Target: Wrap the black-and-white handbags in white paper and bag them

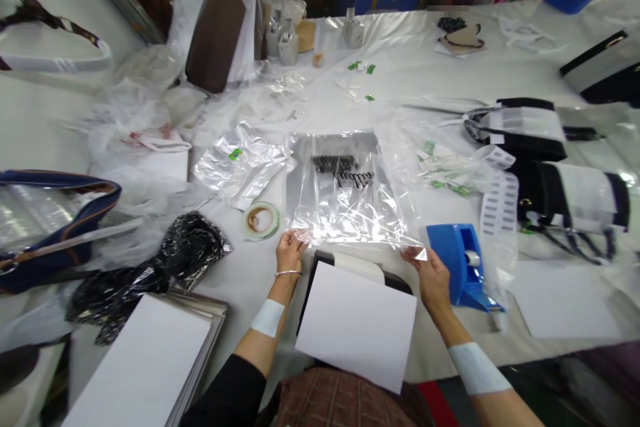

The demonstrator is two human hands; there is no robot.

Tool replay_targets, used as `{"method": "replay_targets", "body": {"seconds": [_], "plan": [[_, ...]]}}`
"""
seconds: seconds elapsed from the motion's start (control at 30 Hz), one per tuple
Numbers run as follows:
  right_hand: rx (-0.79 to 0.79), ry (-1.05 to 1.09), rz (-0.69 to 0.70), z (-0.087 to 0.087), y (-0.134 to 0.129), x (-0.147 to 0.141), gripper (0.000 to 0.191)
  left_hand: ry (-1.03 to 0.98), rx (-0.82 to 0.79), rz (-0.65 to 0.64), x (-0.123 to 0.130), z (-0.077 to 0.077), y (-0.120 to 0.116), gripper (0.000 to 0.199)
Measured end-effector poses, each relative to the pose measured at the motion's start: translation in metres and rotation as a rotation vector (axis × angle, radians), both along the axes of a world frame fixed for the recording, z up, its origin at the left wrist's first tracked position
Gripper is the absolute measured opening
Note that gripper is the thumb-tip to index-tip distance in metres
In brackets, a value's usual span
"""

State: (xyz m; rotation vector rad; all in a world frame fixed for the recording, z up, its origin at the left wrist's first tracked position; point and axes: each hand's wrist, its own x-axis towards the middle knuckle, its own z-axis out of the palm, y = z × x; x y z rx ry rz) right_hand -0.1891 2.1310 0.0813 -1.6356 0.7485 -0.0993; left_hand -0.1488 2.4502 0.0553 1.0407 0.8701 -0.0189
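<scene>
Plastic bag [350, 217] is pinched at its near corners by left hand [289, 255] and right hand [432, 278], presumably so it is spread flat.

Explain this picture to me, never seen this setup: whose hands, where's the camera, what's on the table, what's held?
There's no robot here, just a person's two bare hands. The one picture comes from a camera on that person's head, looking forward and down. The left hand and right hand pinch the near corners of a clear plastic bag with dark lettering. Nearer the body, a white sheet lies over a black-and-white item. Also on the table: a tape roll left of the bag, a blue tape dispenser beside the right hand, and crumpled black plastic further left.
</scene>
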Motion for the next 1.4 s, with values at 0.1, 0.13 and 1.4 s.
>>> {"method": "replay_targets", "body": {"seconds": [0.1,0.13,1.4], "plan": [[0.050,-0.091,-0.017,0.004,0.001,0.001,0.048,-0.023,0.119,-0.071,0.000,-0.004,-0.007,0.028],[0.072,-0.094,-0.030,0.002,0.001,0.000,0.048,-0.022,0.166,-0.110,0.000,-0.004,-0.008,0.028],[0.135,0.249,0.154,-0.025,0.049,-0.027,0.047,0.162,0.294,-0.468,-0.045,-0.002,0.036,0.034]]}}
